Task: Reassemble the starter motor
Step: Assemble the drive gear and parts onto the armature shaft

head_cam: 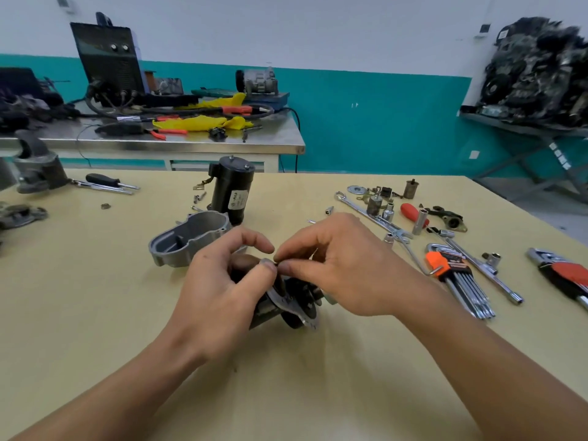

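Observation:
A dark starter motor sub-assembly [297, 308] with a thin metal plate lies on the yellow table [95, 297] at the centre. My left hand [222, 281] curls around its left side, thumb on top. My right hand [337, 265] pinches a small dark part [276, 260] at the top of the assembly, just beside my left thumb. Behind my hands lies the grey aluminium nose housing [187, 238], open side up. The black motor body [231, 189] stands upright further back. Much of the assembly is hidden under my hands.
Hex keys in an orange holder [458, 278], wrenches, sockets, a red-handled screwdriver [413, 214] and small parts lie at the right. Screwdrivers [111, 183] and another grey housing [38, 170] sit at the far left. A steel bench with tools stands behind the table.

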